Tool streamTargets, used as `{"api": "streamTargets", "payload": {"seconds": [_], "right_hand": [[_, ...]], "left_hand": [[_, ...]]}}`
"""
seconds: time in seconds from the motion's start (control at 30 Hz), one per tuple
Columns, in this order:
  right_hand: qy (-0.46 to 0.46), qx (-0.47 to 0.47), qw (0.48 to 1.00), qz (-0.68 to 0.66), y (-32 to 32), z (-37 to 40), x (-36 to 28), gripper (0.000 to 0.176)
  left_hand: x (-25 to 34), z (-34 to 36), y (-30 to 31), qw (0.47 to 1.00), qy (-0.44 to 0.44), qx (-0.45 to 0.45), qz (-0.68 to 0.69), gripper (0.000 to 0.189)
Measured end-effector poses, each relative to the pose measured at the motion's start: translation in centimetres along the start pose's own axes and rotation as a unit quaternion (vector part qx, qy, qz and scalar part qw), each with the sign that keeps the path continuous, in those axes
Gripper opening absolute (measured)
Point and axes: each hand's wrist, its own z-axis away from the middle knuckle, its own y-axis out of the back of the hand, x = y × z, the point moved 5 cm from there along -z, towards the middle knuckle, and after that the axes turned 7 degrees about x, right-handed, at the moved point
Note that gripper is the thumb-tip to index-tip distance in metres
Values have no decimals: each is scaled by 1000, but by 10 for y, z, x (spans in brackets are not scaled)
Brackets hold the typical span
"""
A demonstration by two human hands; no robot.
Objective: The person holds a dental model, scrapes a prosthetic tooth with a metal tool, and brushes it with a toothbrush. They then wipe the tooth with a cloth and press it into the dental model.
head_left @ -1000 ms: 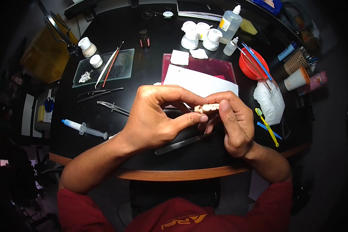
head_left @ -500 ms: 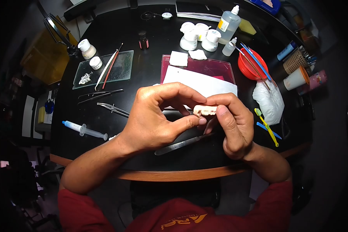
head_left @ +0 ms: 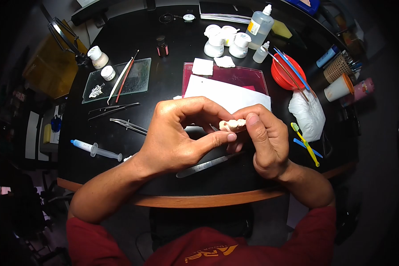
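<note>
A small cream-coloured dental model (head_left: 233,125) with a row of teeth is held above the table between both hands. My left hand (head_left: 179,128) pinches its left end with thumb and index finger. At its right end, the thumb and fingers of my right hand (head_left: 269,139) are closed on it, covering part of the model. Below the hands a metal scalpel handle (head_left: 201,169) lies on the black table; its far tip runs under my right hand. White paper (head_left: 226,95) lies just beyond the fingers on a dark red glass slab (head_left: 252,76).
At left lie a syringe (head_left: 95,149), tweezers (head_left: 114,110) and a glass slab (head_left: 139,73) with brushes. White jars (head_left: 214,46) and a clear bottle (head_left: 259,29) stand at the back. A red bowl (head_left: 277,73), white cloth (head_left: 307,115) and yellow toothbrush (head_left: 308,148) are at right.
The dental model has been turned between the fingers, so its chewing surfaces now face up more. Both hands keep their grip in nearly the same place.
</note>
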Motion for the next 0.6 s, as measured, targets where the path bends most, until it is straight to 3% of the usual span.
{"api": "streamTargets", "payload": {"seconds": [0.6], "right_hand": [[79,4,996,48,1,1,-5,30]], "left_hand": [[6,-1,1,1000,-27,-2,-9,22]]}}
